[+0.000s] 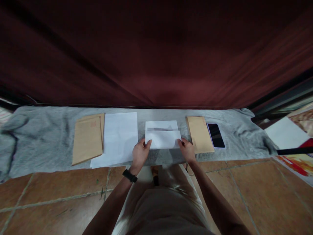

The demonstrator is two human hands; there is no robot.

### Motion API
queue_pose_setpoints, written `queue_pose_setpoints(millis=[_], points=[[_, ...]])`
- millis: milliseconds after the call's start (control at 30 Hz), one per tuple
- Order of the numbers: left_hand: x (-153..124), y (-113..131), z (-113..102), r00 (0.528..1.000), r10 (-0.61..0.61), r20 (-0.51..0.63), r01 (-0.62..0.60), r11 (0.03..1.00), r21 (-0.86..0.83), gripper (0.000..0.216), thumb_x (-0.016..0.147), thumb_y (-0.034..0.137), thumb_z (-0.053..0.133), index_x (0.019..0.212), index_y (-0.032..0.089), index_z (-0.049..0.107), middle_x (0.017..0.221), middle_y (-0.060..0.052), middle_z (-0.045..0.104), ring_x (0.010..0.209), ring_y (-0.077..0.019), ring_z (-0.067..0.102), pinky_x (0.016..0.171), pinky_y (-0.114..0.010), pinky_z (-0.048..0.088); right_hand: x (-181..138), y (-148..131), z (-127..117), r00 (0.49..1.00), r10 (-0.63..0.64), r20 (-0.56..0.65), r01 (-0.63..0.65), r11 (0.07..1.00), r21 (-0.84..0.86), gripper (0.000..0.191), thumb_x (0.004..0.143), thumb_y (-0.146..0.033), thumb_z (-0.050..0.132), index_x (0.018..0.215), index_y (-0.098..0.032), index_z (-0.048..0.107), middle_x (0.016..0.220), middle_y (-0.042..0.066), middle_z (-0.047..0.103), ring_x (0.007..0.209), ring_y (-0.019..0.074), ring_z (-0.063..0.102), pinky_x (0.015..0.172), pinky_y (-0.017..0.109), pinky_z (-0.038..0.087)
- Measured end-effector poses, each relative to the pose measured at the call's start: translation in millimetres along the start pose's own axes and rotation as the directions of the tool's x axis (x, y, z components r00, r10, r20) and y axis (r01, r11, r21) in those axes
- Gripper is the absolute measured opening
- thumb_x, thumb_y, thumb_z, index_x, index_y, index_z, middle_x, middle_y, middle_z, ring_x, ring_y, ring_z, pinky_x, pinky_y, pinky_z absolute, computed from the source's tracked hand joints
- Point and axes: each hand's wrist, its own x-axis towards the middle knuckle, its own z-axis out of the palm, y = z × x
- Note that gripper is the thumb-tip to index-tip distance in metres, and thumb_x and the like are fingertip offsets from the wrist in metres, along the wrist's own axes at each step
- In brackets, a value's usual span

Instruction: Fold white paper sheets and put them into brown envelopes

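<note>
Between my two hands lies a white sheet of paper [163, 139], its near part folded up over the far part, with a strip of the far part showing beyond the fold's edge. My left hand [141, 151], with a dark watch at the wrist, pinches the paper's left near corner. At the right near corner, my right hand [186, 149] grips the same sheet between thumb and fingers. Left of it sit white sheets [121, 137], partly beside brown envelopes [88, 138]. Close to my right hand is another brown envelope [201, 134].
A phone [216, 135] with a purple edge rests right of the envelope. Grey cloth [49, 140] covers the narrow table, and a dark red curtain [156, 65] hangs behind it. Far right are a white sheet [286, 133] and a colourful printed item [299, 164].
</note>
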Motion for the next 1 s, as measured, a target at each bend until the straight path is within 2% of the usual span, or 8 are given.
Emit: queue_pose_setpoints(millis=[167, 433, 633, 800, 1000], points=[[12, 16, -4, 0.995, -0.088, 0.045, 0.078, 0.978, 0.192, 0.032, 0.098, 0.048, 0.053, 0.088, 0.021, 0.066, 0.074, -0.002, 0.067, 0.069, -0.0176, 0.063, 0.061, -0.027, 0.034, 8, -11, -4, 0.998, 0.047, 0.032, -0.038, 0.971, -0.237, 0.036, 0.105, -0.042, 0.046, 0.098, -0.021, 0.074, 0.089, 0.009, 0.078, 0.077, 0.019, 0.07, 0.065, 0.025, 0.038], [27, 32, -10, 0.972, -0.208, 0.106, 0.167, 0.937, 0.306, 0.034, 0.099, 0.051, 0.05, 0.095, 0.023, 0.069, 0.089, -0.007, 0.076, 0.087, -0.024, 0.072, 0.067, -0.029, 0.044, 23, -16, -6, 0.996, 0.087, 0.014, -0.077, 0.937, -0.341, 0.041, 0.105, -0.046, 0.046, 0.097, -0.02, 0.077, 0.092, 0.012, 0.079, 0.085, 0.0224, 0.075, 0.071, 0.026, 0.046], [32, 34, -7, 0.963, -0.251, 0.096, 0.209, 0.923, 0.323, 0.034, 0.097, 0.052, 0.051, 0.099, 0.024, 0.07, 0.096, -0.01, 0.078, 0.094, -0.0281, 0.074, 0.073, -0.033, 0.05, 29, -18, -2, 0.999, 0.05, -0.004, -0.048, 0.935, -0.353, 0.043, 0.106, -0.045, 0.044, 0.096, -0.016, 0.075, 0.088, 0.016, 0.078, 0.085, 0.0244, 0.075, 0.074, 0.028, 0.049], [36, 31, -4, 0.964, -0.254, 0.077, 0.219, 0.925, 0.31, 0.036, 0.096, 0.053, 0.051, 0.1, 0.024, 0.07, 0.097, -0.012, 0.078, 0.095, -0.0295, 0.073, 0.076, -0.035, 0.051, 34, -17, 3, 1.0, 0.005, 0.004, -0.003, 0.921, -0.389, 0.044, 0.107, -0.043, 0.04, 0.097, -0.016, 0.074, 0.084, 0.017, 0.076, 0.077, 0.0237, 0.073, 0.071, 0.03, 0.049], [43, 17, -5, 0.972, -0.19, 0.14, 0.157, 0.963, 0.217, 0.032, 0.096, 0.048, 0.052, 0.093, 0.022, 0.069, 0.09, -0.007, 0.077, 0.087, -0.0232, 0.073, 0.07, -0.029, 0.048, 39, -15, 5, 1.0, -0.01, 0.022, 0.018, 0.928, -0.373, 0.042, 0.106, -0.042, 0.042, 0.098, -0.015, 0.073, 0.085, 0.019, 0.075, 0.075, 0.0246, 0.073, 0.072, 0.032, 0.05]])
